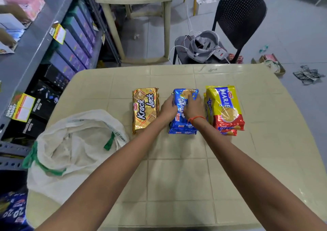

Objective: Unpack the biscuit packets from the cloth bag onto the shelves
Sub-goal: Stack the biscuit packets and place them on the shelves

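Beige plastic bench with a moulded grid carries three piles of biscuit packets in a row. Blue packets sit in the middle, stacked, and both hands are on the top one. The left hand presses against that pile's left edge, fingers curled round the side; its grip looks closed on the packets, though the fingertips are hidden. The right hand lies over the top of the pile from the right, fingers bent down onto the wrapper, gripping it; an orange thread circles that wrist.

Just left of the blue pile lies the gold pack, marked Krack Jack, flat on the bench and touching the left hand's side. Just right stands the Marie pile, yellow and red wrappers stacked, close beside the right wrist.

At the near left corner of the bench the cloth bag sags open, white with green handles, its mouth facing up; I cannot tell whether anything lies inside. Another blue wrapper shows at the lower left edge, below the bag.

Grey shelves run along the left, holding purple and black boxes with yellow price tags. Beyond the bench stands a black chair with a grey cap and white cables on its seat.
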{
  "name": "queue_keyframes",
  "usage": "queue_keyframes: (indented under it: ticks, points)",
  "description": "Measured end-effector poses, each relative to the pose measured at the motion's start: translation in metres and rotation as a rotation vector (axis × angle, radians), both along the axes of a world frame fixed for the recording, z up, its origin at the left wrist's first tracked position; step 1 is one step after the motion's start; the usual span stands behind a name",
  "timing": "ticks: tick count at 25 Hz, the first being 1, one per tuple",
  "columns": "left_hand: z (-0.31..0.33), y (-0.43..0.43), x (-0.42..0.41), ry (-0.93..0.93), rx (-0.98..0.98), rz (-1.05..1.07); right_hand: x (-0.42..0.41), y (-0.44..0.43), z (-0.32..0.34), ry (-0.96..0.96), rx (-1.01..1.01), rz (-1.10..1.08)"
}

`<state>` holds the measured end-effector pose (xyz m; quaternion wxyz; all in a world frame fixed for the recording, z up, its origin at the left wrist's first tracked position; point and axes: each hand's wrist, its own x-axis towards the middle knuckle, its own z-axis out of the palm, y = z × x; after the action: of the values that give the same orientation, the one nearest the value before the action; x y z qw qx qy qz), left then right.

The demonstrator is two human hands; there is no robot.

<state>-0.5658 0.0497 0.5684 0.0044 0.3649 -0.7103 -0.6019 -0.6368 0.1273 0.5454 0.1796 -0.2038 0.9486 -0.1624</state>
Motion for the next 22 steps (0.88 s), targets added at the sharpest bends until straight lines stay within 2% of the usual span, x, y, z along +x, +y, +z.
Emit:
queue_keyframes:
  ticks: [2, 3, 5, 8, 10, 14, 17, 22]
  points:
    - [0.002, 0.012, 0.019, 0.042, -0.199, 0.25, 0.0, -0.013, 0.01, 0.111, -0.103, 0.028]
    - [0.003, 0.02, 0.033, 0.097, -0.219, 0.401, -0.002, -0.025, 0.015, 0.118, -0.151, 0.069]
    - [0.006, 0.035, 0.062, 0.131, -0.096, 0.616, -0.009, -0.058, 0.023, 0.068, -0.194, 0.188]
    - [-0.005, 0.027, 0.085, -0.042, 0.31, 0.861, -0.014, -0.11, 0.035, -0.077, -0.112, 0.369]
    - [-0.016, 0.011, 0.094, -0.12, 0.555, 0.916, -0.012, -0.134, 0.036, -0.152, -0.016, 0.472]
    - [-0.034, -0.019, 0.1, -0.062, 0.783, 0.924, -0.011, -0.151, 0.022, -0.231, 0.174, 0.54]
    - [-0.026, -0.03, 0.1, 0.024, 0.88, 0.937, -0.017, -0.146, 0.014, -0.28, 0.136, 0.459]
    - [-0.01, -0.03, 0.124, 0.057, 0.872, 0.968, -0.013, -0.125, 0.013, -0.356, 0.107, 0.388]
